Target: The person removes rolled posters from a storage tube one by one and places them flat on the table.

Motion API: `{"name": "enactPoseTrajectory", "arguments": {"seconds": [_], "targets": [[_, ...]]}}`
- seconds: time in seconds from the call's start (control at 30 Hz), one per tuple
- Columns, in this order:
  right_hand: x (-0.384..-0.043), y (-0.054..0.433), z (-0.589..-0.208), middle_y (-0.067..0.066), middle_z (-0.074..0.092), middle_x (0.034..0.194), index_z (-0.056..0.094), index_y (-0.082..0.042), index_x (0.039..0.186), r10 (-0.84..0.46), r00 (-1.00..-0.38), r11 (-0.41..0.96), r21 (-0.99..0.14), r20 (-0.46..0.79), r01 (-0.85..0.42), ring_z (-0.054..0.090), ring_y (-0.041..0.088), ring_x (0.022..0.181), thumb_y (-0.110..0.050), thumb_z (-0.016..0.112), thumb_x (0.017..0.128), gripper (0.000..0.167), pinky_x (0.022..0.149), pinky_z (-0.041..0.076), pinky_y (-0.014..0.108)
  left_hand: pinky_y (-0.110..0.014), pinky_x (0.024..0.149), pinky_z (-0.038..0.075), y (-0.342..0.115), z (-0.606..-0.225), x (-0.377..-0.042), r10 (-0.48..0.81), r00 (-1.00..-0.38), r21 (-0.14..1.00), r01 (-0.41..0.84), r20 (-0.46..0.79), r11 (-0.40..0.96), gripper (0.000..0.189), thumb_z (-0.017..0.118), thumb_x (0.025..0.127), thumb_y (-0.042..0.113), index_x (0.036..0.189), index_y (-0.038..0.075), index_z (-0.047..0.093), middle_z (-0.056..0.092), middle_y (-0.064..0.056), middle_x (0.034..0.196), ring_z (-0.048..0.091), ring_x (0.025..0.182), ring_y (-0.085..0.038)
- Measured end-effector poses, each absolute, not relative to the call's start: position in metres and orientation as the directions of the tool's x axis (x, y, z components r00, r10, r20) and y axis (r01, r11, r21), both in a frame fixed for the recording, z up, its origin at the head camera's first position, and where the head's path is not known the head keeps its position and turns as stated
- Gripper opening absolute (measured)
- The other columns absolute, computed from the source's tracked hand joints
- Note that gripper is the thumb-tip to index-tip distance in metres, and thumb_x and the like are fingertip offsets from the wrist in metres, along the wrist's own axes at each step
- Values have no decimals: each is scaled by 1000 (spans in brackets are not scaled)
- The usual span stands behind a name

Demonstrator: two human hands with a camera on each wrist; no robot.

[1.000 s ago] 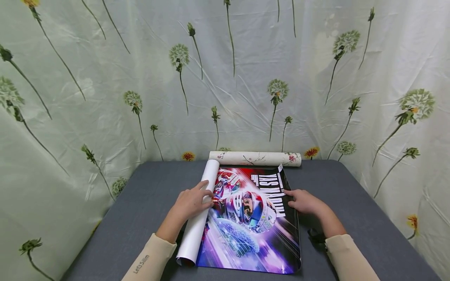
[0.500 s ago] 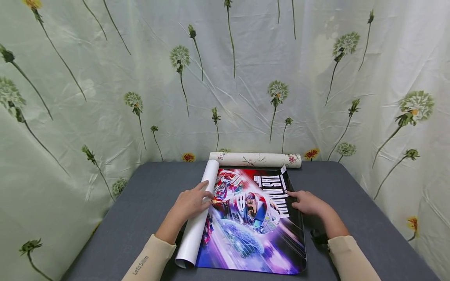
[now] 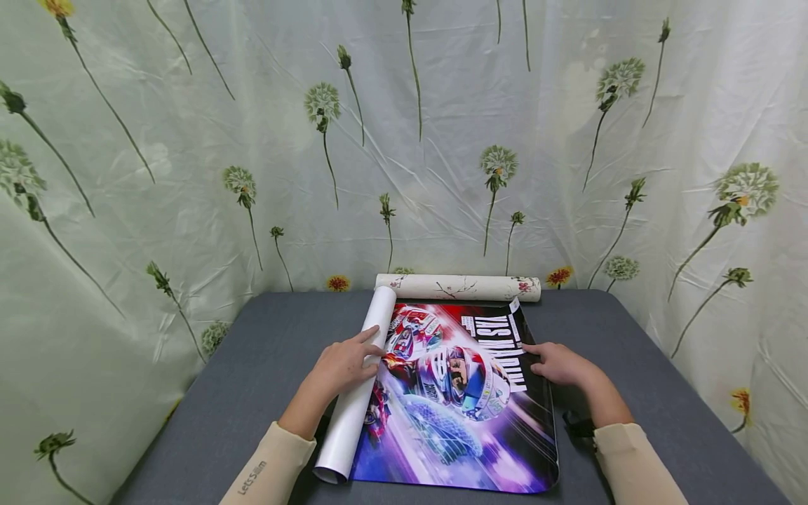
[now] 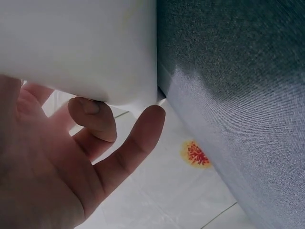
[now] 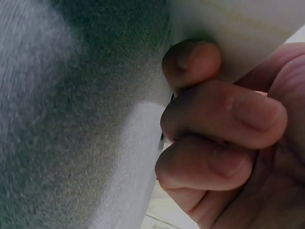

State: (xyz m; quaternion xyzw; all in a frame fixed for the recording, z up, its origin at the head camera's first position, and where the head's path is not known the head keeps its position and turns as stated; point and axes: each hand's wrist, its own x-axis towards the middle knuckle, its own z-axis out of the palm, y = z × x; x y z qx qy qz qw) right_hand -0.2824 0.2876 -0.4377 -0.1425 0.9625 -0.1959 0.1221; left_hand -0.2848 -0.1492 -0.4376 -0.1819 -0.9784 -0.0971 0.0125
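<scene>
A glossy poster [image 3: 435, 449] lies partly unrolled on the table, showing racing helmets and large white lettering. Its left part is still a white roll [image 3: 347, 428]. My left hand [image 3: 341, 365] holds this roll near its middle, fingers over its top. In the left wrist view, one finger [image 4: 93, 119] bends against the white paper while another stretches out beside it. My right hand [image 3: 562, 365] pinches the poster's right edge by the lettering. Its other fingers [image 5: 214, 112] are curled in the right wrist view, under the poster's pale back [image 5: 243, 33].
Behind the poster, a second roll [image 3: 461, 287] of cream paper with a blossom print lies crosswise at the back edge of the dark grey table [image 3: 252, 365]. A curtain [image 3: 416, 168] with dandelions hangs behind. Something black [image 3: 577, 423] is by my right wrist.
My right hand has moved a little to the right with the poster's edge, so more of the picture shows. My left hand has stayed nearly in place on the roll.
</scene>
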Motion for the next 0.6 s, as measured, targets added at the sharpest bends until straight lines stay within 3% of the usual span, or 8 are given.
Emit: {"name": "enactPoseTrajectory", "arguments": {"seconds": [0.13, 0.27, 0.43, 0.6], "targets": [[-283, 290, -434, 32, 66, 124, 52, 7, 151, -320, -929, 882, -417, -188, -220, 60, 34, 95, -7, 64, 99, 56, 83, 47, 46, -50, 80, 56, -151, -437, -287, 330, -942, 177, 335, 58, 925, 24, 74, 99, 36, 121, 29, 80, 46, -3, 168, 70, 122, -36], [-284, 291, -431, 30, 66, 123, 52, 7, 152, -308, -931, 884, -420, -195, -205, 60, 34, 97, -6, 64, 98, 57, 83, 47, 45, -55, 85, 56, -153, -434, -288, 315, -948, 189, 319, 50, 929, 29, 77, 96, 41, 123, 29, 79, 47, -5, 167, 68, 126, -39], [-286, 292, -431, 32, 66, 126, 53, 8, 151, -317, -929, 883, -417, -189, -216, 59, 37, 101, -6, 64, 97, 56, 84, 46, 47, -52, 79, 57, -154, -432, -289, 324, -945, 170, 328, 47, 929, 28, 77, 96, 36, 123, 29, 79, 44, -6, 169, 70, 122, -38], [-286, 291, -434, 32, 66, 122, 54, 8, 149, -327, -927, 877, -424, -183, -225, 60, 35, 96, -5, 64, 96, 56, 80, 47, 44, -43, 70, 52, -154, -434, -288, 330, -943, 148, 331, 37, 932, 29, 73, 99, 31, 126, 30, 80, 42, 1, 170, 71, 115, -31]]}}
